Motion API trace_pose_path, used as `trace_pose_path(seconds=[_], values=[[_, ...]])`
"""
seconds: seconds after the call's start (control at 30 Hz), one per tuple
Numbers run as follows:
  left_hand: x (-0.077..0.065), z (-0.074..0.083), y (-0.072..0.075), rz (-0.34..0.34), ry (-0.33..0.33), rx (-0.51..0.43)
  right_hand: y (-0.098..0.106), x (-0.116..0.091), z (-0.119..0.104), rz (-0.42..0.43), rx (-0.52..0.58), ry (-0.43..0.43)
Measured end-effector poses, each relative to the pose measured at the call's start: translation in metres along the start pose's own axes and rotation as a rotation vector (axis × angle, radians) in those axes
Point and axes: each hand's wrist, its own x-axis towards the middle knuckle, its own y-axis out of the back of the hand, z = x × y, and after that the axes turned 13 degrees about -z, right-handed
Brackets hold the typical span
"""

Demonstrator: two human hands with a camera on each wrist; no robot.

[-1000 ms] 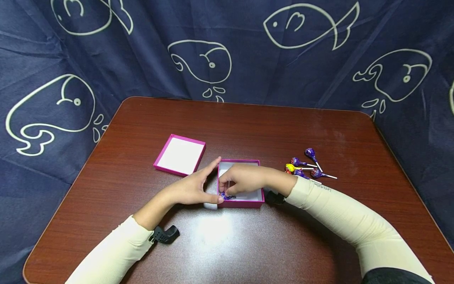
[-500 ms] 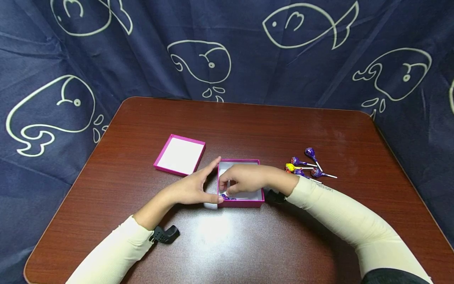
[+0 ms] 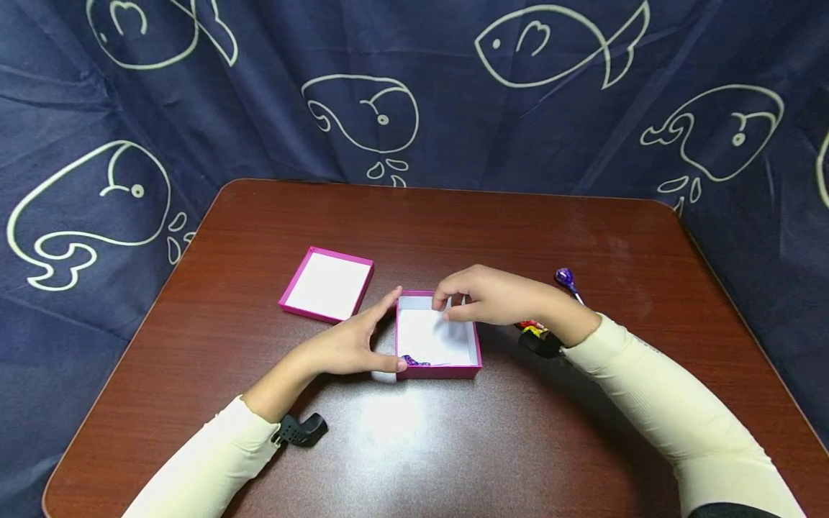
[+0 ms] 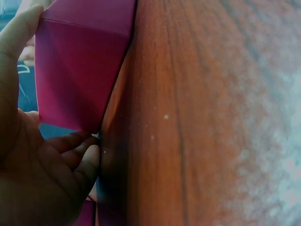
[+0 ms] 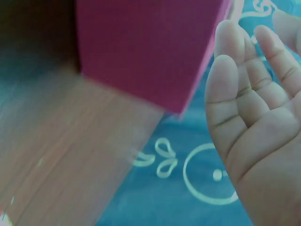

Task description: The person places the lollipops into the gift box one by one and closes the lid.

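Purple lollipop (image 3: 414,361) in pink box (image 3: 443,373); others out by R wrist

Main risk, I'd say, is R sleeve or black wrist cam (image 3: 540,344) brushing the candy beside it; loose lollipop (image 3: 565,278) w/ its round head could roll, & the yellow wrapper (image 3: 534,332) + red bits next to the cam could get shoved across the table (image 3: 311,216); cause wd be the forearm hanging right over them, which also hides how many there are. 2nd risk: L hand (image 3: 352,345) pressing unevenly; box looks light, so it might skid or tip if R hand (image 3: 495,293) knocks the far wall; L thumb is also just beside the boxed candy's head, so a slip inward cd nudge it.

Containers: box sits open on table, white inside; purple lollipop lies in near-left corner, along near wall, stick pointing right; no 2nd candy seen in there, tho R hand covers the far-right part. Lid (image 3: 330,284) lies inner side up, left of box & a bit farther back, white inside, nothing seen on it.

Fingers: L spread wide, thumb at near-left corner, index at far-left one, bracing; R loosely bent over box, thumb & index slightly apart, nothing seen btwn them.
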Motion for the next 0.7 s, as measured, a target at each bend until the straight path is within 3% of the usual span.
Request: trace_pose_path(seconds=[0.27, 0.7], values=[[-0.001, 0.0, -0.001, 0.007, -0.007, 0.008, 0.002, -0.04, 0.01, 0.083, 0.033, -0.106], [0.001, 0.001, -0.001, 0.001, 0.001, 0.01, -0.005, -0.092, 0.03, 0.18, -0.015, -0.255]])
